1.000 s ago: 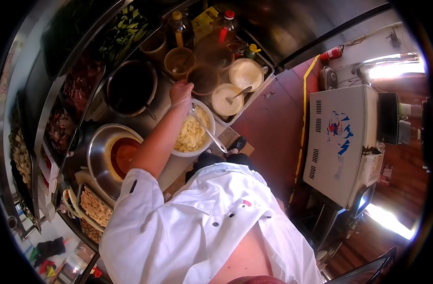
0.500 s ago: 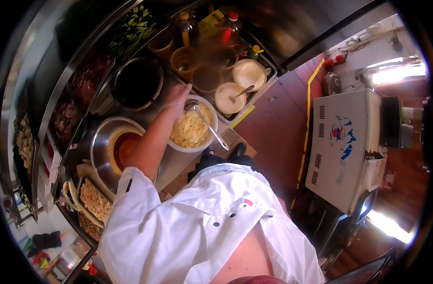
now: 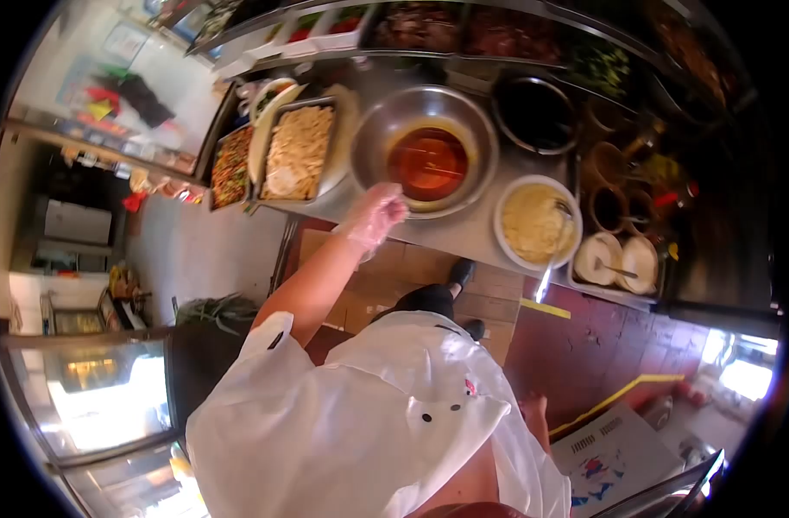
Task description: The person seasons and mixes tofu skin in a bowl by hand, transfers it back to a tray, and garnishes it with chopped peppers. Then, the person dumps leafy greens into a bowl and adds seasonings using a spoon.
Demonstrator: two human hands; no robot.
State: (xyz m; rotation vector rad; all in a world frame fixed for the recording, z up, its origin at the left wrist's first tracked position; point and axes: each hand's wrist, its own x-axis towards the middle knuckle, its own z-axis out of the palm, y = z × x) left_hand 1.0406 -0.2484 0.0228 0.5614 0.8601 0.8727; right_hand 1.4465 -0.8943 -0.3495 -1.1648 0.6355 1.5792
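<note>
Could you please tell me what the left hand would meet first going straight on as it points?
The left hand would likely meet the steel bowl first, though depth is unclear.

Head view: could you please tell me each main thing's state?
Shiny round steel bowl: uncovered, red liquid inside.
White round bowl: uncovered, pale-yellow food inside.
Rectangular metal tray: uncovered, tan food inside.
Round metal pot: uncovered, dark inside.
Clear-gloved left hand: fingers curled.
</note>
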